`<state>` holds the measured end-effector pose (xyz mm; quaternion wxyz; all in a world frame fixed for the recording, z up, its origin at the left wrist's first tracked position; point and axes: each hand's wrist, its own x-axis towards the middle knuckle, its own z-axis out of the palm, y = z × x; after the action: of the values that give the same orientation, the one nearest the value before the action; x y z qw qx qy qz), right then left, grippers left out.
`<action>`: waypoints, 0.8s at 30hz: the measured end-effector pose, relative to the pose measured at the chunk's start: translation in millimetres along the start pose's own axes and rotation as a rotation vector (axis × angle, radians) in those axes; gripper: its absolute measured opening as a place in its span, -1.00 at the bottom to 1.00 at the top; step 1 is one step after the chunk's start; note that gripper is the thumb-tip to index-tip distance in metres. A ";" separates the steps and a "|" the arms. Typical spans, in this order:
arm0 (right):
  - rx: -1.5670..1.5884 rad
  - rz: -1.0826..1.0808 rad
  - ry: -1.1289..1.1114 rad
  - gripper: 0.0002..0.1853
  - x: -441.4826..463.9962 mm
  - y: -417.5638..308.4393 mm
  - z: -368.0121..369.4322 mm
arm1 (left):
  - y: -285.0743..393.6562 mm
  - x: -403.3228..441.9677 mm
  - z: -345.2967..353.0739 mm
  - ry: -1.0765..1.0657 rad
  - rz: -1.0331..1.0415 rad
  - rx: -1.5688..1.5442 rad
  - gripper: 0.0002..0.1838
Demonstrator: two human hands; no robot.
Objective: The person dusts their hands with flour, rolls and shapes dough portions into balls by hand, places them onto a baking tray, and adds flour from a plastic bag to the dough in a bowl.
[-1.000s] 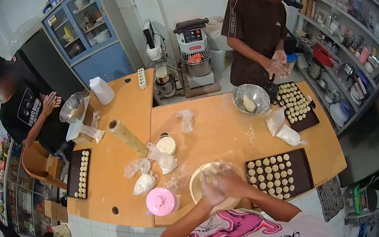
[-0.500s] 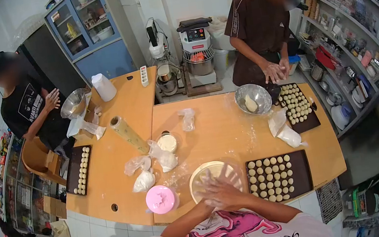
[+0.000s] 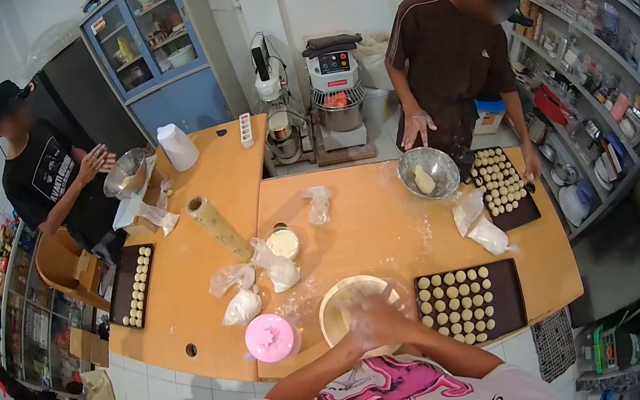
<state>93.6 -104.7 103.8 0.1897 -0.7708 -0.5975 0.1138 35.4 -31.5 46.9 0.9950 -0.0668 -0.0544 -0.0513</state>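
Note:
My left hand (image 3: 361, 318) and my right hand (image 3: 386, 325) are pressed together, palm against palm, above a round cream-coloured bowl (image 3: 327, 312). Motion blurs the fingers, and anything between the palms is hidden. The hands cover much of the bowl's inside. Just right of them lies a dark baking tray (image 3: 505, 296) with rows of small round dough balls (image 3: 453, 304) on its left part. A pink lidded container (image 3: 271, 338) stands on the left of the bowl.
Flour bags (image 3: 242, 304), a white tub (image 3: 283, 243) and a roll of film (image 3: 218, 228) stand behind. One co-worker (image 3: 448, 57) is beside a metal bowl (image 3: 428, 173) and a second tray (image 3: 510, 209); another (image 3: 43, 171) stands left.
My hands have shifted against each other above the bowl and are more blurred. The co-worker at the back right has parted their hands, one reaching down beside the far tray.

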 end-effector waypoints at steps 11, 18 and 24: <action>-0.039 -0.279 -0.117 -0.45 -9.2 -14.3 -22.7 | -10.1 -1.4 32.9 0.264 0.037 0.212 -0.07; 0.064 -0.258 0.123 -0.47 -13.7 -10.2 -17.4 | -18.1 4.7 24.9 0.251 0.011 0.426 -0.07; 0.022 0.089 -0.017 -0.53 -4.9 11.7 -23.4 | 3.0 -3.8 16.7 0.188 0.033 0.188 -0.10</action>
<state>112.0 -115.6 119.7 0.1876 -0.7934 -0.5631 0.1353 30.2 -25.9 62.5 0.9983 0.0311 0.0353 -0.0356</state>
